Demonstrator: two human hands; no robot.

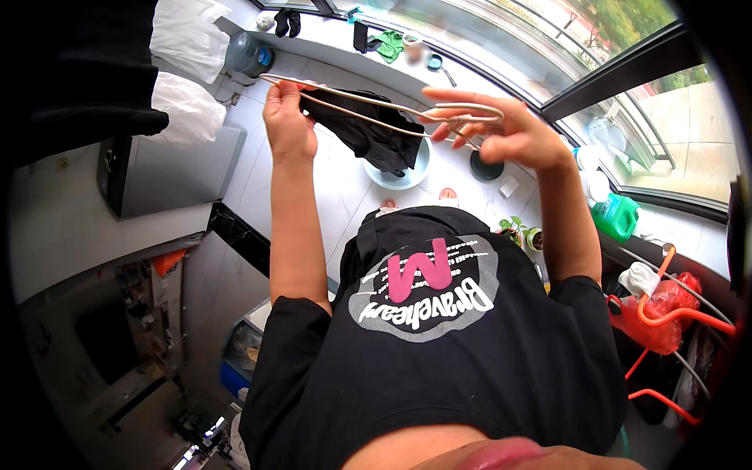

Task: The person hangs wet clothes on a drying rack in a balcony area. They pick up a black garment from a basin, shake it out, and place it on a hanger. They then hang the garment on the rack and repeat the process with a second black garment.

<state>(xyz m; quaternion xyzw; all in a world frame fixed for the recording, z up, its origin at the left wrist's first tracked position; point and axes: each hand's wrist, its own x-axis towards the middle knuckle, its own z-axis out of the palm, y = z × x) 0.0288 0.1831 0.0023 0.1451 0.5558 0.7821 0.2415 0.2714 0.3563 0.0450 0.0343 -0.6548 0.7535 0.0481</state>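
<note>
A pale, thin clothes hanger is raised in front of me, stretching between both hands. My left hand is closed around its left end. A black garment hangs down beside that hand, behind the hanger's bars; whether my left fingers pinch it too is hidden. Around the hanger's other end, my right hand holds on with loosely spread fingers, the bars passing between fingers and thumb. Below the garment, a light blue basin stands on the floor, partly covered from view by the cloth.
Dark and white clothes hang at the left above a grey appliance. A water jug stands behind. Along the window ledge lie a green cloth and a green jug. Orange hangers and a red bag are at the right.
</note>
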